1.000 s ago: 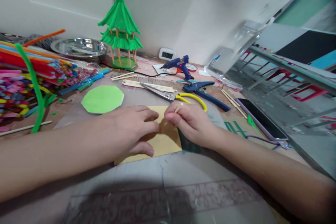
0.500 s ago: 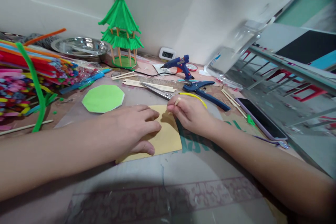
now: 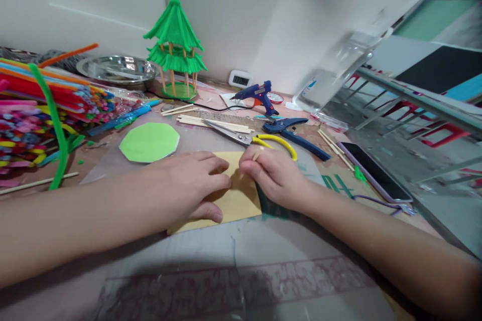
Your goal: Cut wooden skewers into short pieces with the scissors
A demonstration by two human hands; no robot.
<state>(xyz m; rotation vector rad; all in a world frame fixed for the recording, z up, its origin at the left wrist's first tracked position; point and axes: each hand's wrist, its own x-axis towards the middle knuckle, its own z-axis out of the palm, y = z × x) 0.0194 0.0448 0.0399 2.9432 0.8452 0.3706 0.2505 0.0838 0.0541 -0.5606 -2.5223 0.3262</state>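
My left hand (image 3: 188, 185) lies flat on a tan sheet of card (image 3: 235, 200) and presses it onto the table. My right hand (image 3: 273, 175) rests on the card's right part, its fingers pinched around a short thin wooden stick (image 3: 256, 155) whose top end shows above the knuckles. The two hands almost touch at the fingertips. Just beyond them lie scissors with yellow handles (image 3: 259, 139). A green octagon of card (image 3: 149, 142) lies to the left.
A green pagoda model (image 3: 175, 50) stands at the back beside a steel bowl (image 3: 115, 67). Bundles of coloured pipe cleaners (image 3: 41, 110) fill the left. A blue glue gun (image 3: 256, 94), blue pliers (image 3: 291, 130), loose wooden sticks (image 3: 218, 123) and a phone (image 3: 374, 170) lie around.
My right hand drew back toward me onto the card after reaching toward the scissors half a second ago. My left hand has stayed put.
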